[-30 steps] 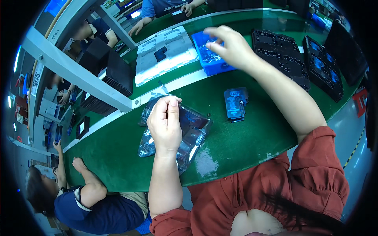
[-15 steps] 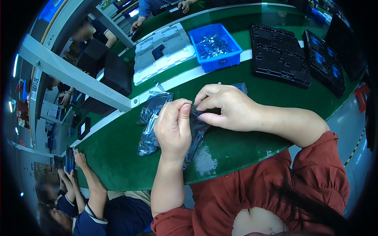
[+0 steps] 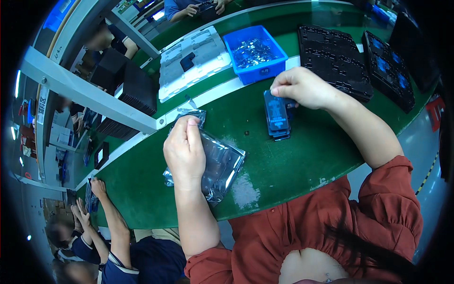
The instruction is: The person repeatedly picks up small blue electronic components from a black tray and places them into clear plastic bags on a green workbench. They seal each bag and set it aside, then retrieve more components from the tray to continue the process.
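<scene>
My left hand (image 3: pixel 185 149) is closed in a pinch on the edge of a shiny, see-through grey anti-static bag (image 3: pixel 220 163), which spreads out over the green table to its right. More crumpled bag film (image 3: pixel 193 115) shows behind that hand. Off to the right lies a small stack of dark blue-black flat rectangular pieces (image 3: pixel 276 116) with printing on top. My right hand (image 3: pixel 295 90) pinches the far end of this stack, thumb and fingers together. Whether it grips only the top piece or several is hidden.
Beyond my hands stands a blue bin (image 3: pixel 255 54) of small shiny metal parts. A grey-white tray (image 3: pixel 194 61) carries one black piece. Black moulded trays (image 3: pixel 333 61) lie at the far right. A white metal frame (image 3: pixel 94 92) rises at left. Other people work to the left and across.
My right hand has left the bag by my left hand and moved right to the stack of pieces. My left hand has shifted slightly left, and the bag now lies more spread out.
</scene>
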A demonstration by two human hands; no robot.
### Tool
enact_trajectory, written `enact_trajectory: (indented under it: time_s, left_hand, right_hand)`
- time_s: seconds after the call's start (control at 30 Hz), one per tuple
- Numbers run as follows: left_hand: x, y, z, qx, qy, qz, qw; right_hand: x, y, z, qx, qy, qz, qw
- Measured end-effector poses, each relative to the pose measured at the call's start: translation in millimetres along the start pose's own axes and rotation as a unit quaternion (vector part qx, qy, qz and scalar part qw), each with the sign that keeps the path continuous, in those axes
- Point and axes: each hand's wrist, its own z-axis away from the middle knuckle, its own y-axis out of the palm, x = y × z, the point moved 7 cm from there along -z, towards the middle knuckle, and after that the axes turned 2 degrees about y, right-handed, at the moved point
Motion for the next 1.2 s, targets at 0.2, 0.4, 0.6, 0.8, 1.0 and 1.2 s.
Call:
enact_trajectory:
  time_s: [0.2,0.4,0.6,0.8,1.0,1.2]
  left_hand:
    - [0,-2,-2,0.046,0.005,-0.149,0.988]
    - [14,-3,13,0.095,0.026,-0.287,0.953]
    - [34,12,45,0.306,-0.101,-0.29,0.901]
    - [25,16,60,0.286,-0.083,-0.221,0.929]
    - [26,15,72,0.239,-0.126,-0.122,0.955]
    - [41,-4,79,0.221,-0.167,0.028,0.96]
  right_hand:
    - [22,6,21,-0.187,-0.252,0.236,0.92]
    - [43,32,46,-0.143,-0.38,0.236,0.883]
    - [46,47,53,-0.103,-0.422,0.246,0.866]
    - [46,60,61,-0.084,-0.477,0.208,0.85]
    - [54,79,80,-0.036,-0.535,0.211,0.817]
    - [56,84,86,-0.01,-0.557,0.208,0.804]
